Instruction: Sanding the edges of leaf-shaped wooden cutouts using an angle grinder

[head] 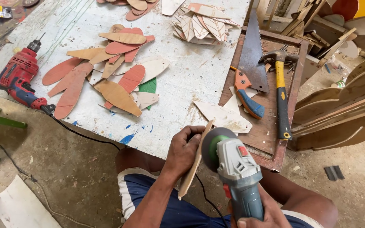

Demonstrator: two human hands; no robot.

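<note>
My left hand [183, 148] grips a thin leaf-shaped wooden piece [194, 162] held on edge, pointing down toward my lap. My right hand [262, 216] holds the rear body of a grey angle grinder [236, 171]. Its round sanding disc [211, 145] faces the wooden piece and looks to be touching its upper edge. Both are held just off the near edge of the white worktable [182, 71].
Piles of red, tan and white leaf cutouts [110, 74] lie on the table, more at the back [201, 23]. A red drill [20, 76] sits at the left edge with its cord trailing. A handsaw [250, 63] and hammer [280, 90] rest on a brown board [267, 126]. Curved wooden slats [343, 105] lean at right.
</note>
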